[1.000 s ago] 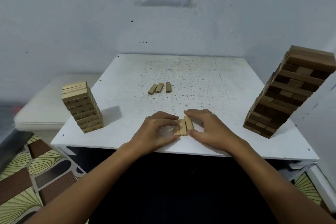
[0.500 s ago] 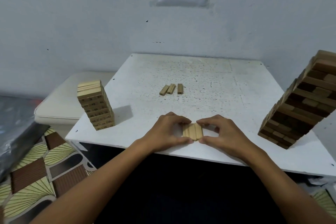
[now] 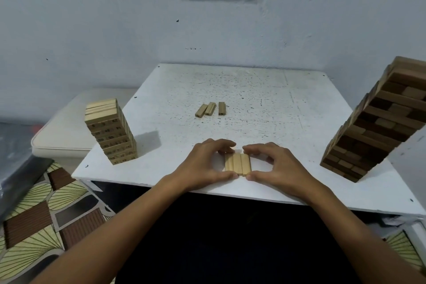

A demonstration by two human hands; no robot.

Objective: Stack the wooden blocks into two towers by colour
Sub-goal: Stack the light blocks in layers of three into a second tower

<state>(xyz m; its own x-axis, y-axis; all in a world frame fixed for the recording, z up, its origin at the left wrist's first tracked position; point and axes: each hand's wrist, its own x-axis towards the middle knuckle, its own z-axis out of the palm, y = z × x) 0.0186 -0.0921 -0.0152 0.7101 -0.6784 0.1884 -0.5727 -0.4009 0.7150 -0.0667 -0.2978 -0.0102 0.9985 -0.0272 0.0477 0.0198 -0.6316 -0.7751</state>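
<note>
White and speckled with dark flecks, the bench stood against a pale wall. Near its front edge lay a row of three light blocks, side by side and touching, long sides running away from the person. The left hand and the right hand framed that row from either side. Each hand's fingers curled over the far ends of the blocks, and each thumb pressed the near ends, so both hands pinched the row between them. Beyond the row, toward the wall, three loose light blocks lay apart from the hands. Left of the row stood a light tower near the bench's left edge. Right of the row rose a taller dark tower.
</note>
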